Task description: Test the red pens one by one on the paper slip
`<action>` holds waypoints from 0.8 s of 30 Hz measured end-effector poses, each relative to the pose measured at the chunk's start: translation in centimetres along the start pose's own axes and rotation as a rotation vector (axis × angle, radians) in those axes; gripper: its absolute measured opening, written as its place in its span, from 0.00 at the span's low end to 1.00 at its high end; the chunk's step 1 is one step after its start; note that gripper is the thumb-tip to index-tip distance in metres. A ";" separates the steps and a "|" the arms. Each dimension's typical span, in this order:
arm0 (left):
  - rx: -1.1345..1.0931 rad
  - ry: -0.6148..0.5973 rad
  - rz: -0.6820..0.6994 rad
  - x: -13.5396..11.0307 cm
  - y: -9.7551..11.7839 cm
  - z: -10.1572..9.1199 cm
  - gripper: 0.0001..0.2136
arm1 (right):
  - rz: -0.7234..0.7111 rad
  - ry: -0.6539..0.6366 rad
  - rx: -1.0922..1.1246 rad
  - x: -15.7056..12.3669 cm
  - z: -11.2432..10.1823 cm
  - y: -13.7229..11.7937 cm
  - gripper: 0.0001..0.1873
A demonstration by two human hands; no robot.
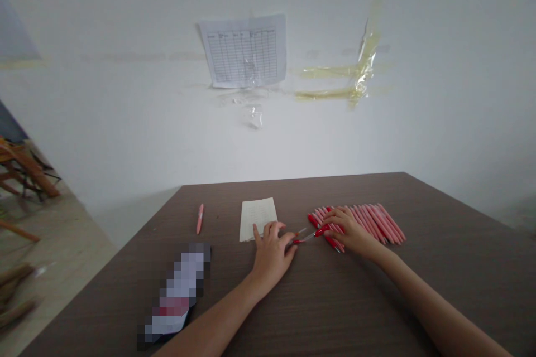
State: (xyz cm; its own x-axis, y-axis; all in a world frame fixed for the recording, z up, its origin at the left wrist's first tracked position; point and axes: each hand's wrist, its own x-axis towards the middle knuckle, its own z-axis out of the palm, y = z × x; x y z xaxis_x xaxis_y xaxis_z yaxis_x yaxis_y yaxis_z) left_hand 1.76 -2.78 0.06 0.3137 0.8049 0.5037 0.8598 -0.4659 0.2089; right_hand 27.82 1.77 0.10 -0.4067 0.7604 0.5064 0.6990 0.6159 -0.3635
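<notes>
My right hand (348,230) pinches a red pen (321,230) with a clear section, just in front of a row of pens. The pen slants down to the left, towards my left hand (272,254). My left thumb and forefinger close around its red far end (298,241), while the other fingers spread over the lower edge of a pale paper pad (257,215). A thin clear piece with an orange tip (301,231) shows beside my left fingertips. Pink pens (377,222) lie side by side under and beyond my right hand, a few red ones at the left end.
A single pink pen (200,218) lies on the left of the brown table (335,301). Nearer me is a dark-edged, blurred-out object (178,293). The white wall behind carries a taped printed sheet (247,53). Wooden furniture (29,164) stands on the floor at left.
</notes>
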 end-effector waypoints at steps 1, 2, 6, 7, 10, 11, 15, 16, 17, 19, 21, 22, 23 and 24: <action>0.001 -0.003 0.006 0.0 0.0 0.0 0.12 | 0.000 0.000 0.000 0.0 0.0 0.0 0.08; 0.004 -0.006 0.010 0.0 0.0 0.1 0.12 | 0.000 -0.003 0.001 -0.1 0.0 0.1 0.08; 0.012 -0.020 0.002 0.1 0.0 0.2 0.11 | -0.001 0.005 -0.001 -0.1 -0.2 0.3 0.08; 0.011 -0.024 -0.001 0.1 0.0 0.2 0.11 | -0.003 0.016 -0.008 -0.1 -0.3 0.3 0.08; 0.010 -0.031 -0.006 0.1 0.0 0.1 0.11 | 0.006 0.073 -0.058 0.0 -0.5 0.4 0.07; 0.011 -0.032 -0.006 0.2 0.0 0.1 0.11 | 0.016 0.091 -0.082 0.0 -0.5 0.3 0.07; 0.003 -0.025 0.006 0.2 -0.1 0.2 0.08 | 0.060 0.108 -0.182 -0.2 0.0 -0.5 0.08; 0.000 -0.023 0.010 0.3 -0.1 0.2 0.08 | 0.066 0.097 -0.200 -0.2 0.1 -0.8 0.08; -0.003 -0.020 0.012 0.2 -0.1 0.3 0.08 | 0.071 0.084 -0.216 -0.3 0.2 -1.1 0.08; -0.010 -0.015 0.014 0.2 -0.1 0.3 0.06 | 0.093 0.074 -0.244 -0.4 0.5 -1.6 0.08; -0.020 -0.007 0.017 0.2 -0.1 0.3 0.05 | 0.112 0.071 -0.267 -0.4 0.7 -1.9 0.07; -0.025 -0.003 0.018 0.2 -0.1 0.3 0.05 | 0.118 0.069 -0.274 -0.4 0.8 -1.9 0.06; -0.029 -0.001 0.018 0.2 -0.1 0.2 0.04 | 0.120 0.064 -0.277 -0.4 0.9 -2.0 0.05; -0.031 0.000 0.017 0.2 -0.1 0.2 0.05 | 0.118 0.056 -0.275 -0.4 1.0 -2.0 0.05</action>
State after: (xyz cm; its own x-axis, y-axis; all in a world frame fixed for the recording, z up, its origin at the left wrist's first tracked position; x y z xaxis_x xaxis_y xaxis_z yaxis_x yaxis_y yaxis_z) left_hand 1.84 -2.50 -0.01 0.3280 0.7967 0.5076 0.8415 -0.4906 0.2263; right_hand 26.01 0.42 -0.18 -0.2852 0.8063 0.5182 0.8757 0.4390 -0.2011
